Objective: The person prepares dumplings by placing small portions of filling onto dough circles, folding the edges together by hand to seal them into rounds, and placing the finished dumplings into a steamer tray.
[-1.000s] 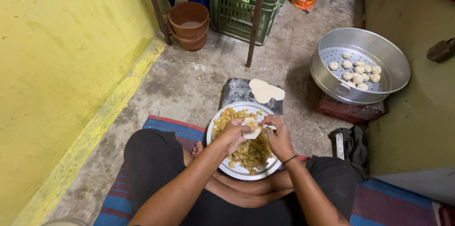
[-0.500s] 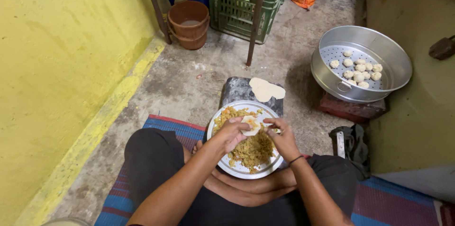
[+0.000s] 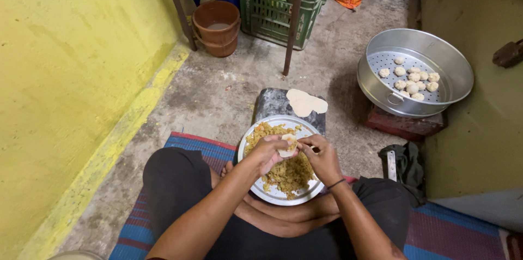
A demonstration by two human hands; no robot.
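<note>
Dough wrapper (image 3: 287,145), frame centre, pinched between left hand (image 3: 268,153) and right hand (image 3: 322,157) above steel plate (image 3: 272,194) of yellow filling (image 3: 289,173). Risk: overfilling or uneven pinching could tear the thin wrapper, spilling filling onto lap or striped mat (image 3: 196,148).

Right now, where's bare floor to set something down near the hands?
Bare concrete lies left of the plate, between the yellow wall and the dark slab, running up to the brown pots. A narrower strip runs between the slab and the steamer. It is crowded at the plate, where the left hand and the right hand pinch a dough piece.
</note>
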